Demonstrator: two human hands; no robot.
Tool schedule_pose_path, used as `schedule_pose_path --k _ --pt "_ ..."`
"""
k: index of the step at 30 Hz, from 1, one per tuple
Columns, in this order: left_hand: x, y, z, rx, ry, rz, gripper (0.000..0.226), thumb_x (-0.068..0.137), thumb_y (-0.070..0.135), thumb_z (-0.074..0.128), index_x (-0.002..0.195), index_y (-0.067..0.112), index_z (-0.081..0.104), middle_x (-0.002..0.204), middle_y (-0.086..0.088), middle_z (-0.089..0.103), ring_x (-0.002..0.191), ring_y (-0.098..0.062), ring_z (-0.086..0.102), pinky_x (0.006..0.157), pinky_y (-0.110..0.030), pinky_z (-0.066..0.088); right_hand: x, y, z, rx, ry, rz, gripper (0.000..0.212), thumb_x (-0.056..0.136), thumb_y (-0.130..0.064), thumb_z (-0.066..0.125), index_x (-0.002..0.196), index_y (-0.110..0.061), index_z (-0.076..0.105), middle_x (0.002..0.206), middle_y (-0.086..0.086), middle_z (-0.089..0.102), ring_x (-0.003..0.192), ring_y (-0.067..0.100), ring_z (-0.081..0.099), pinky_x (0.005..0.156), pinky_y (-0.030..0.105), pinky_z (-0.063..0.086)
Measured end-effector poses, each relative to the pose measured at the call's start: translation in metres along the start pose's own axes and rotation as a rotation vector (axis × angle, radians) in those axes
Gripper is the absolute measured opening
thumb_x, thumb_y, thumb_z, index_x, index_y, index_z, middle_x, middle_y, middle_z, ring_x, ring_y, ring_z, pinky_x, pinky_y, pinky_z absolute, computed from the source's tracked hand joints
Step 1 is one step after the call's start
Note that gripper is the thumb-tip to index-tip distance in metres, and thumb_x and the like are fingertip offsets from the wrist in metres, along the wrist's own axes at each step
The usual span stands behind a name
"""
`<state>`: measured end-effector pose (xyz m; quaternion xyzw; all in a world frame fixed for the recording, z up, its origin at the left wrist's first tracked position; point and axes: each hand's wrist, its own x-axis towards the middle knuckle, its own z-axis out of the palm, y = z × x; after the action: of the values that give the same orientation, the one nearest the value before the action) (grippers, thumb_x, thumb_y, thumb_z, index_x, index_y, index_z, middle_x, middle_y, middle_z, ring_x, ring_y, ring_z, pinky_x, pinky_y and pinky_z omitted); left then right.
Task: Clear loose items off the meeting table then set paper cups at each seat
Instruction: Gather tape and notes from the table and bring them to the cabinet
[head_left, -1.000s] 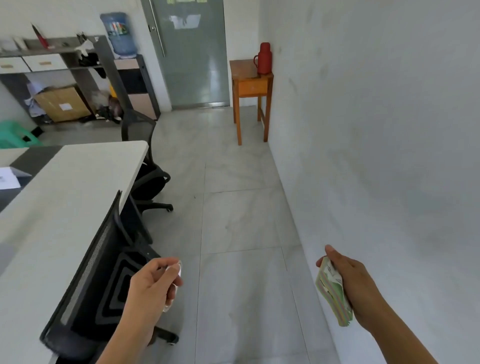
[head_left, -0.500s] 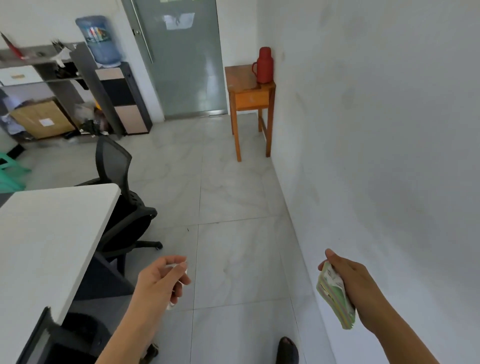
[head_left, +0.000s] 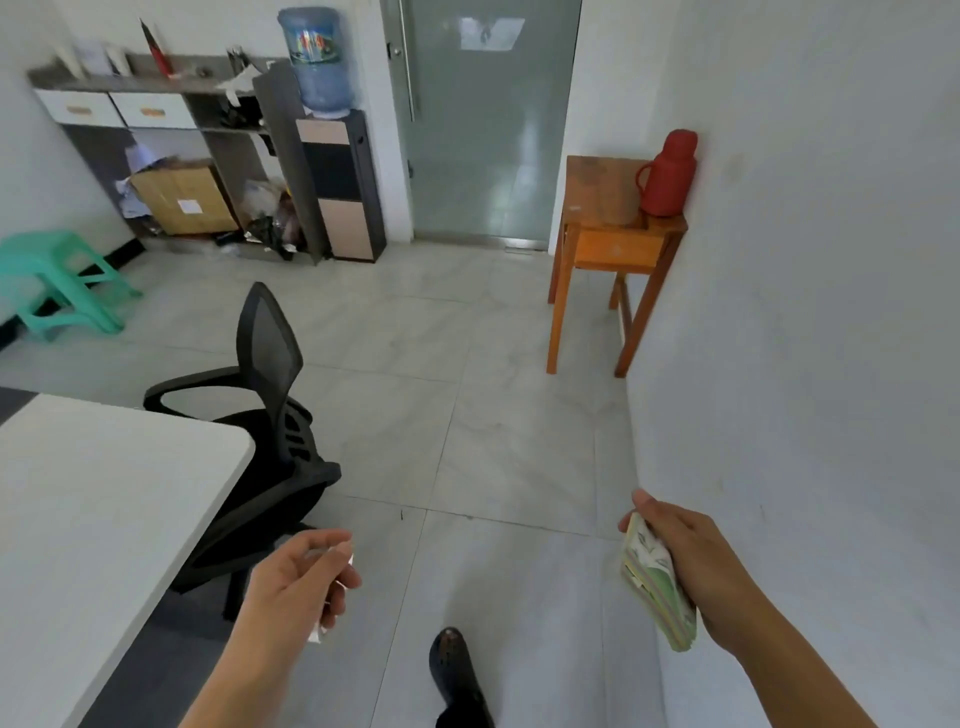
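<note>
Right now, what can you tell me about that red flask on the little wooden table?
The red flask looks like a plastic thermos: a rounded cap, a wider barrel body, and a loop handle on the side away from the wall. It stands upright at the back right corner of the small wooden table, close against the white wall. Whether it touches the wall I cannot tell.

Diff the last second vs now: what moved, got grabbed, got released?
The person has walked forward along the meeting table toward the wooden side table; a shoe has come into view. Nothing grabbed or released: left hand still pinches a white scrap, right hand still grips the green stack.
</note>
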<state>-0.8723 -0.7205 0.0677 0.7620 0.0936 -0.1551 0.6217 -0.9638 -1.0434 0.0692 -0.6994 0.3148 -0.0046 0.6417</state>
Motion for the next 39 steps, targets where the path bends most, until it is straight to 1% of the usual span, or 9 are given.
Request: schedule_pose_path --k 5,7,11,16,22,26,29,33,39 --pt "0.13 0.055 0.01 -0.024 -0.026 0.029 0.011 0.092 0.003 0.057 0.097 0.002 0.066 0.061 -0.01 0.063 0.049 -0.02 0.047 0.05 -0.029 0.038 0.106 -0.056 0.034 0.02 0.015 -0.004 0.048 0.091 -0.044 0.055 0.076 -0.001 0.068 0.057 0.003 0.06 0.053 0.015 0.059 0.066 0.03 0.047" --pt "0.179 0.089 0.014 -0.034 -0.045 0.048 0.01 0.092 0.002 0.057 0.095 0.001 0.066 0.058 -0.008 0.062 0.05 -0.021 0.047 0.049 -0.029 0.037 0.144 -0.087 0.046 0.017 0.025 -0.017 0.046 0.09 -0.045 0.055 0.077 -0.004 0.07 0.059 0.003 0.062 0.057 0.016 0.06 0.067 0.031 0.048" --pt "0.263 0.14 0.026 -0.038 -0.067 0.078 0.011 0.092 0.003 0.057 0.098 0.004 0.066 0.064 -0.012 0.064 0.051 -0.022 0.048 0.05 -0.03 0.038 0.214 -0.131 0.06 0.029 0.046 -0.009 0.044 0.09 -0.048 0.055 0.074 -0.01 0.071 0.061 0.004 0.062 0.06 0.017 0.06 0.068 0.031 0.049" --pt "0.356 0.176 0.041 -0.044 -0.089 0.071 0.011 0.093 0.003 0.056 0.098 0.004 0.066 0.059 -0.008 0.064 0.05 -0.021 0.047 0.048 -0.03 0.038 0.308 -0.167 0.077 0.08 0.025 0.053 0.044 0.091 -0.045 0.053 0.074 -0.008 0.069 0.058 0.005 0.062 0.053 0.015 0.06 0.064 0.029 0.048" --pt "0.49 0.218 0.05 -0.045 0.016 0.048 0.01 0.092 0.004 0.057 0.096 0.005 0.066 0.057 -0.006 0.064 0.045 -0.016 0.048 0.05 -0.03 0.038 0.463 -0.225 0.111 0.12 -0.022 0.037 0.042 0.095 -0.038 0.051 0.076 -0.004 0.067 0.051 0.002 0.059 0.044 0.009 0.057 0.045 0.017 0.045" --pt "0.573 0.267 0.051 -0.081 0.083 0.068 0.01 0.092 0.004 0.057 0.095 0.005 0.066 0.058 -0.006 0.064 0.043 -0.014 0.048 0.049 -0.029 0.036 0.573 -0.287 0.149 0.109 -0.113 0.05 0.043 0.094 -0.038 0.051 0.079 -0.001 0.066 0.052 0.005 0.058 0.044 0.01 0.057 0.048 0.02 0.044" --pt "0.626 0.294 0.042 -0.111 0.151 0.068 0.01 0.093 0.005 0.056 0.096 0.006 0.066 0.059 -0.005 0.063 0.044 -0.013 0.048 0.051 -0.03 0.035 0.647 -0.34 0.19 0.056 -0.183 0.013 0.043 0.094 -0.037 0.052 0.074 -0.003 0.068 0.055 0.008 0.061 0.045 0.011 0.06 0.053 0.023 0.046" --pt "0.682 0.301 0.012 -0.144 0.273 0.027 0.01 0.093 0.006 0.057 0.097 0.006 0.066 0.062 -0.008 0.063 0.047 -0.016 0.049 0.049 -0.028 0.038 0.723 -0.391 0.258 -0.019 -0.335 -0.01 0.04 0.093 -0.035 0.053 0.074 -0.002 0.066 0.049 0.004 0.057 0.04 0.01 0.056 0.042 0.017 0.045" --pt "0.806 0.3 -0.047 -0.192 0.406 -0.041 0.012 0.093 0.006 0.057 0.099 0.008 0.067 0.061 -0.006 0.065 0.048 -0.017 0.05 0.048 -0.029 0.037 0.833 -0.433 0.375 -0.152 -0.453 -0.009 0.042 0.09 -0.039 0.055 0.077 -0.002 0.069 0.055 0.003 0.059 0.048 0.011 0.056 0.059 0.029 0.044"
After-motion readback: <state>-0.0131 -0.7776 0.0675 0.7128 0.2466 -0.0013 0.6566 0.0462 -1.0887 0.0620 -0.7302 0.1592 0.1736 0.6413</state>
